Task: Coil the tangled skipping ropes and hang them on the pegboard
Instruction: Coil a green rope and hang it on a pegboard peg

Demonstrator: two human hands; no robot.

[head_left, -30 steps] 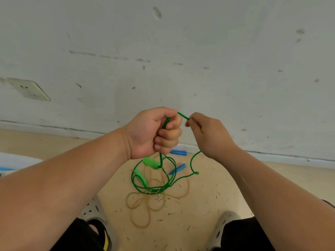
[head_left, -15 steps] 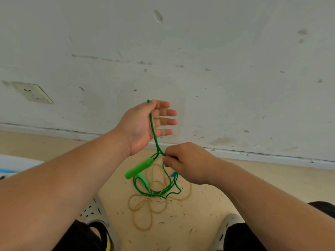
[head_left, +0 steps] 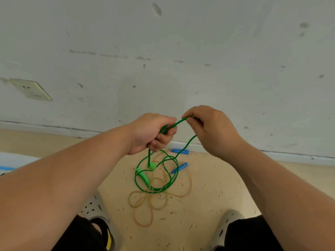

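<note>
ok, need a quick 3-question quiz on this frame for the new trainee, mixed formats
1. Which rope do the left hand and the right hand both hold? A green, B tan, C neither.
2. True or false: the tan rope lies on the floor, held by neither hand.
3. Short answer: what colour are the two handles nearest the wall?

Key: 1 A, the green rope. 2 true. 3 blue.
</note>
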